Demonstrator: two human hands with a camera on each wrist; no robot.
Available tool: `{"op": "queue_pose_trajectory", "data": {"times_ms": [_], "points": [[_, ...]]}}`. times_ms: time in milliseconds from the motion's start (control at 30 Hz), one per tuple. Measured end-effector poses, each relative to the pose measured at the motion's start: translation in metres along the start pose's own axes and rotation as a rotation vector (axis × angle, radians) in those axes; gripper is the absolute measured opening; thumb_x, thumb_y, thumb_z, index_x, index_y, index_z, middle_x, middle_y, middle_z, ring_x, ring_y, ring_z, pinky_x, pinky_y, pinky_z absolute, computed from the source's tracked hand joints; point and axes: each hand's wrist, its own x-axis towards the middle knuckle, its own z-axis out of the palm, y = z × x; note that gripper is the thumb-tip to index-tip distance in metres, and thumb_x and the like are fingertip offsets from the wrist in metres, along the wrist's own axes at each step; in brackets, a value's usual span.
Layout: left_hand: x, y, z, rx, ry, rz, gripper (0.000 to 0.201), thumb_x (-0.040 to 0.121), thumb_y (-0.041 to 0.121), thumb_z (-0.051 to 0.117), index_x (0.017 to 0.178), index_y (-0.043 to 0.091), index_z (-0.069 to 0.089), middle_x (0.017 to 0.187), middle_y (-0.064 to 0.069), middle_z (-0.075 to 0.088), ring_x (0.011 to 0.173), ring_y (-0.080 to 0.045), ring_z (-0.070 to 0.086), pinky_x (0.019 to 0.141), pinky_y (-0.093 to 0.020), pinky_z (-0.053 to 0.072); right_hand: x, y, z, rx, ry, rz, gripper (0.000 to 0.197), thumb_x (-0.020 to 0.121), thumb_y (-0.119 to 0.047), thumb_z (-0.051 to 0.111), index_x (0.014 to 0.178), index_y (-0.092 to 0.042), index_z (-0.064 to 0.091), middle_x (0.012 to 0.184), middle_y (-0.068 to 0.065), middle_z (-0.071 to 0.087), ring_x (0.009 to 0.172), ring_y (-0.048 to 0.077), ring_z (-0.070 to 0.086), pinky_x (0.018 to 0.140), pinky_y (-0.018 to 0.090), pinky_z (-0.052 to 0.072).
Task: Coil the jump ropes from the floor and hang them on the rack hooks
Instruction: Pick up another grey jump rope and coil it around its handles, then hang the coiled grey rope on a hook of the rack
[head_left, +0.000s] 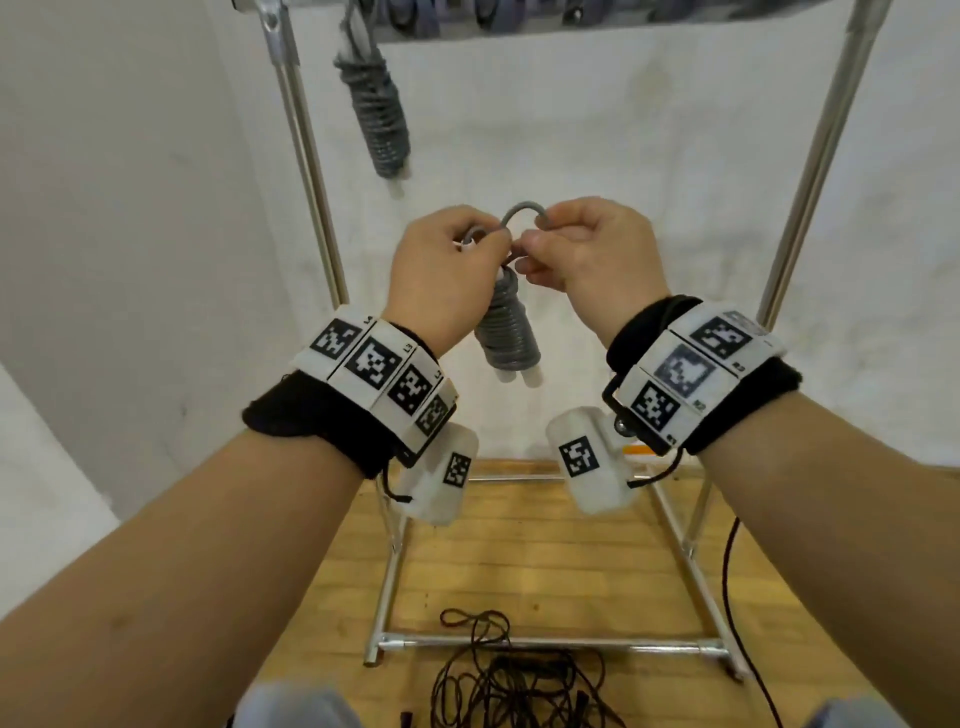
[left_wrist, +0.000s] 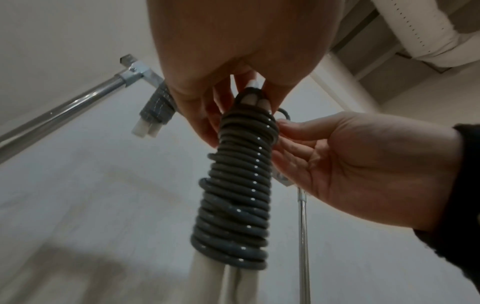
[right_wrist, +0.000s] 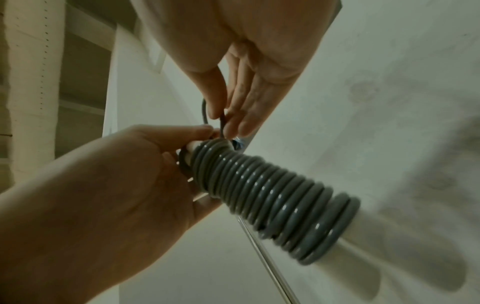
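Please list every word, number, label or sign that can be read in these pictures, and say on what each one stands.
"L4": on the edge of a white marker tile of the left wristband
"L3": on the next tile of the same wristband
Right wristband: small edge labels, too blurred to read.
Square black-and-white patterns on both bands are coded markers, not text.
Coiled grey jump rope, rack: no text visible.

place: bare indoor room, gym-like or a storage corner | floor (head_left: 545, 551): worn wooden boards | walls (head_left: 597, 130): plain white | rack (head_left: 311, 171): chrome-tube stand against the wall | coiled rope (head_left: 382, 119): grey, hanging from the rack's top bar | loose cords (head_left: 498, 670): dark tangle on the floor | duct (left_wrist: 415, 26): white pipe overhead
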Motion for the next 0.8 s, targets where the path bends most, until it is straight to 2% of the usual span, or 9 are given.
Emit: {"op": "queue_pose_trajectory", "data": {"times_ms": [100, 233, 367, 433, 500, 567, 633, 700, 800], "points": [[0.027, 0.018, -0.015, -0.003, 0.033, 0.052, 0.011, 0.084, 0.014, 0.063, 0.076, 0.019, 0.069, 0.066, 0.012, 0.061, 0.067, -0.003, 0.056, 0.072, -0.022, 0.048, 0.022, -0.027, 0.01, -0.013, 0.033, -0.038, 0.009, 0.084, -0.002, 0.064, 0.083, -0.008, 0.057, 0.071, 0.008, 0.068, 0.057, 0.014, 0.065, 0.064, 0.026, 0.058], [0.063, 0.034, -0.026, 0.026, 0.074, 0.103, 0.014, 0.082, 0.013, 0.062, 0.072, 0.017, 0.07, 0.064, 0.008, 0.063, 0.065, -0.008, 0.057, 0.067, -0.028, 0.049, 0.056, -0.056, 0.021, -0.085, 0.04, -0.111, 0.014, 0.086, -0.003, 0.062, 0.075, -0.01, 0.057, 0.064, 0.007, 0.065, 0.047, 0.009, 0.06, 0.054, 0.021, 0.054], [0.097, 0.039, -0.034, 0.025, 0.164, 0.089, 0.019, 0.079, 0.011, 0.061, 0.081, 0.029, 0.067, 0.071, 0.004, 0.069, 0.068, -0.013, 0.064, 0.065, -0.03, 0.053, 0.091, -0.068, 0.039, -0.168, 0.022, -0.154, 0.019, 0.088, -0.006, 0.06, 0.07, -0.014, 0.061, 0.064, 0.006, 0.065, 0.051, 0.013, 0.06, 0.055, 0.023, 0.053], [0.112, 0.039, -0.038, 0.017, 0.199, 0.085, 0.021, 0.079, 0.012, 0.062, 0.079, 0.033, 0.065, 0.071, 0.006, 0.069, 0.069, -0.011, 0.066, 0.067, -0.032, 0.055, 0.107, -0.071, 0.049, -0.218, 0.024, -0.182, 0.022, 0.089, -0.006, 0.058, 0.069, -0.016, 0.061, 0.065, 0.006, 0.066, 0.053, 0.014, 0.062, 0.056, 0.024, 0.053], [0.128, 0.042, -0.042, 0.002, 0.229, 0.092, 0.015, 0.082, 0.015, 0.063, 0.08, 0.029, 0.068, 0.073, 0.008, 0.069, 0.071, -0.008, 0.067, 0.073, -0.032, 0.057, 0.124, -0.075, 0.059, -0.255, 0.027, -0.214, 0.024, 0.09, -0.006, 0.056, 0.069, -0.016, 0.061, 0.065, 0.006, 0.066, 0.052, 0.014, 0.062, 0.054, 0.022, 0.051], [0.144, 0.045, -0.044, -0.013, 0.252, 0.107, 0.012, 0.084, 0.017, 0.064, 0.08, 0.025, 0.072, 0.072, 0.01, 0.068, 0.069, -0.006, 0.064, 0.075, -0.027, 0.055, 0.142, -0.081, 0.066, -0.281, 0.031, -0.229, 0.028, 0.091, -0.005, 0.054, 0.067, -0.018, 0.058, 0.063, 0.005, 0.065, 0.051, 0.013, 0.061, 0.052, 0.021, 0.049], [0.161, 0.047, -0.046, 0.02, 0.274, 0.124, 0.016, 0.083, 0.018, 0.063, 0.074, 0.027, 0.072, 0.065, 0.015, 0.065, 0.059, 0.002, 0.057, 0.064, -0.017, 0.049, 0.16, -0.086, 0.069, -0.311, 0.043, -0.244, 0.028, 0.091, -0.006, 0.053, 0.066, -0.019, 0.057, 0.065, 0.007, 0.065, 0.054, 0.016, 0.062, 0.054, 0.026, 0.05], [0.175, 0.05, -0.045, 0.044, 0.274, 0.12, 0.014, 0.082, 0.019, 0.064, 0.074, 0.026, 0.074, 0.063, 0.015, 0.066, 0.053, 0.005, 0.055, 0.054, -0.012, 0.045, 0.174, -0.089, 0.069, -0.379, 0.067, -0.27, 0.024, 0.089, -0.01, 0.055, 0.067, -0.019, 0.06, 0.069, 0.009, 0.067, 0.062, 0.022, 0.066, 0.063, 0.036, 0.056], [0.195, 0.055, -0.042, 0.057, 0.275, 0.134, 0.009, 0.08, 0.017, 0.067, 0.078, 0.021, 0.075, 0.075, 0.007, 0.072, 0.067, -0.005, 0.064, 0.062, -0.02, 0.053, 0.192, -0.092, 0.066, -0.452, 0.112, -0.288, 0.017, 0.086, -0.014, 0.058, 0.072, -0.013, 0.067, 0.073, 0.009, 0.069, 0.073, 0.028, 0.068, 0.072, 0.046, 0.057]]}}
